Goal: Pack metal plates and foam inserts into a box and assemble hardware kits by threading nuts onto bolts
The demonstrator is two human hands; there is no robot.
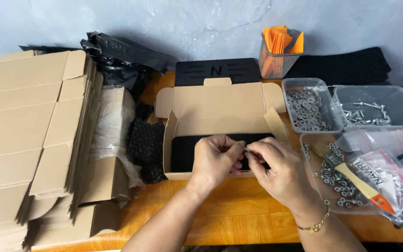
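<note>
Both hands meet over the front edge of an open cardboard box (220, 112) that sits on the orange wooden bench (239, 219). The left hand (213, 158) and the right hand (278, 170) have their fingertips drawn together on a small metal fastener (247, 150), pinched between them just above the black item (187, 151) lying inside the box; the piece is too small to say whether it is a bolt or a nut. The right wrist wears a gold bracelet (314, 226). To the left stands a tall stack of flattened cardboard boxes (33, 140), with clear plastic wrap and black bags just beside it. To the right, well apart from the hands, are a clear tub of washers (309, 109), a clear tub of screws (374, 109), and a shallow tray of bolts (336, 179) with a brush with a wooden handle and orange end (357, 184) lying across it. Small plastic bags of hardware (392, 179) rest near the tray. Behind the box stand a black panel and a mesh cup of orange cards (280, 49).
</note>
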